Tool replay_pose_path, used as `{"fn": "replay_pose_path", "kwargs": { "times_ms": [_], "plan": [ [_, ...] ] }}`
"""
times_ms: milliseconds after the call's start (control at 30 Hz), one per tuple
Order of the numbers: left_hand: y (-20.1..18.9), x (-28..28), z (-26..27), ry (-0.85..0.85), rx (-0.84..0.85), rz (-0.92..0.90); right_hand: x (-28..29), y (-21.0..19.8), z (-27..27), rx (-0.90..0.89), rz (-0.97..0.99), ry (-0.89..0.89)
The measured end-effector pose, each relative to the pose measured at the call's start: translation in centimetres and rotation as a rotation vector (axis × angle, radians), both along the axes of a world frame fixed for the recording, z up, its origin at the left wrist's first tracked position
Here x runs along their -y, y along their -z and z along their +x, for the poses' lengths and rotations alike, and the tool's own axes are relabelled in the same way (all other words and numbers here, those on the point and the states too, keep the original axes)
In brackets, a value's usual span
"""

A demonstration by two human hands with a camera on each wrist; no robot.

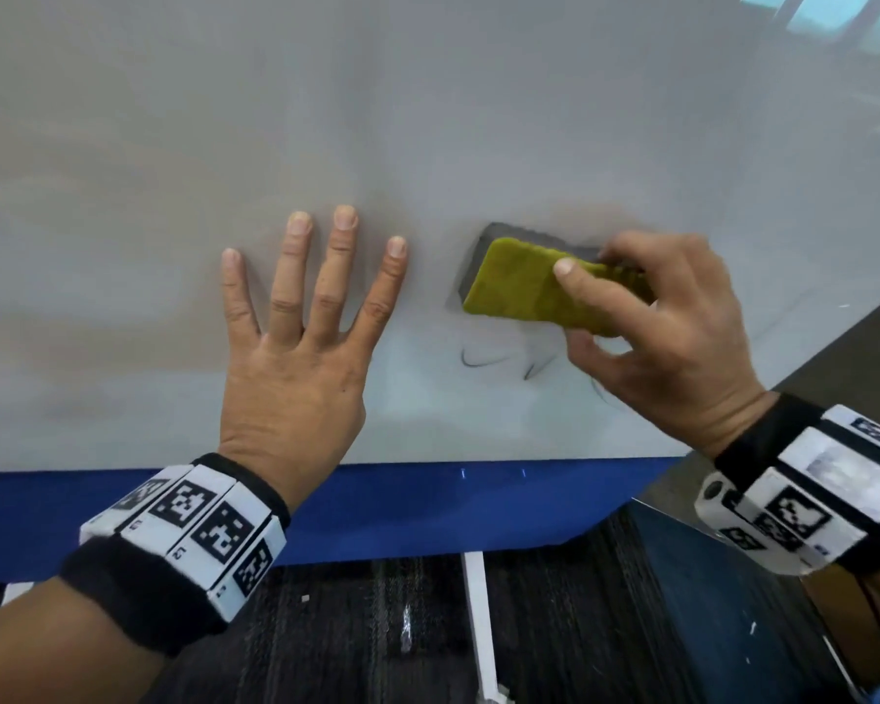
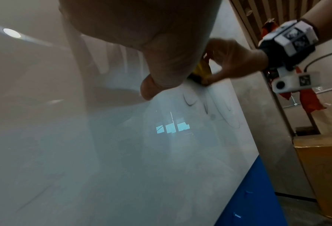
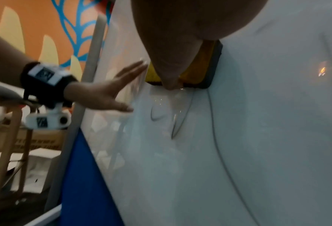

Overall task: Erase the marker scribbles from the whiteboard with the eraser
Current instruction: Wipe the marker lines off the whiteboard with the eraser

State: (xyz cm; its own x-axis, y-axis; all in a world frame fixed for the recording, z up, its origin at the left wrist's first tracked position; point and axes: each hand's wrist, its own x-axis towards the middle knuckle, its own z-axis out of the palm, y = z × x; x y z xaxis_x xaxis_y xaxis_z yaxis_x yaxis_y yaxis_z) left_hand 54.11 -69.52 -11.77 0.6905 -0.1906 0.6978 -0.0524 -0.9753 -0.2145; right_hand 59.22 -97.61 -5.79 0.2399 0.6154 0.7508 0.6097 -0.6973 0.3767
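Observation:
A whiteboard [image 1: 428,119] with a blue lower frame fills the head view. My right hand [image 1: 666,327] grips a yellow eraser [image 1: 524,284] with a dark felt underside, pressed flat against the board. Just below the eraser lie thin dark marker scribbles [image 1: 478,359], also seen as curved strokes [image 2: 190,101] in the left wrist view and scribbles [image 3: 157,116] in the right wrist view. My left hand [image 1: 306,317] lies flat on the board with fingers spread, left of the eraser and not touching it. In the right wrist view the eraser [image 3: 205,67] shows under my thumb.
The blue frame [image 1: 428,505] runs along the board's bottom edge, with a white stand leg [image 1: 478,617] and dark carpet below. A cardboard box [image 2: 323,175] sits to the right of the board. An orange wall mural [image 3: 45,30] and wooden furniture [image 3: 6,152] lie to the left.

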Motion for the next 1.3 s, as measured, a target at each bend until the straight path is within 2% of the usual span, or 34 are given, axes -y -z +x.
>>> {"fn": "replay_pose_path", "kwargs": {
  "times_ms": [67,133,267,367,467,533,633,733,800,933,1000,1100,1233,1300],
  "plan": [
    [0.1,-0.1,0.1,0.006,0.01,0.005,-0.5,0.3,-0.2,-0.003,0.086,0.014],
    [0.3,-0.1,0.2,0.005,0.02,0.009,-1.5,2.4,-0.4,-0.015,0.075,-0.012],
    [0.3,0.0,0.1,0.016,0.026,0.006,-2.1,7.0,-0.8,-0.041,-0.285,-0.019],
    [0.3,-0.1,0.1,0.008,0.033,0.013,-1.7,5.1,-0.5,-0.021,-0.312,-0.049],
    [0.3,-0.1,0.1,0.01,0.029,0.012,-0.9,0.7,0.3,0.05,-0.143,-0.043],
    [0.4,0.0,0.1,0.009,0.03,0.009,-0.4,-0.7,0.5,0.067,-0.036,-0.007],
    [0.4,0.5,0.1,0.003,0.027,-0.009,-0.7,1.2,0.3,0.036,-0.012,-0.023],
    [0.2,1.6,-0.1,0.002,0.008,-0.037,-0.4,4.3,0.3,-0.017,-0.227,-0.076],
    [0.0,2.3,0.0,0.033,0.014,-0.036,0.4,3.8,0.4,-0.033,-0.264,-0.081],
    [-1.7,3.3,0.6,0.125,0.031,0.032,1.9,-0.6,0.9,0.025,-0.031,-0.04],
    [-2.3,4.1,0.9,0.147,0.027,0.062,2.6,-1.5,0.8,0.027,0.075,-0.004],
    [-2.7,4.8,0.9,0.157,0.012,0.055,2.3,0.6,0.7,0.003,0.168,-0.016],
    [-2.7,4.8,0.9,0.15,0.016,0.068,2.6,5.6,0.7,0.01,-0.049,-0.044],
    [-2.8,4.8,0.9,0.143,0.022,0.07,3.2,6.6,0.7,-0.008,-0.125,-0.05]
  ]
}}
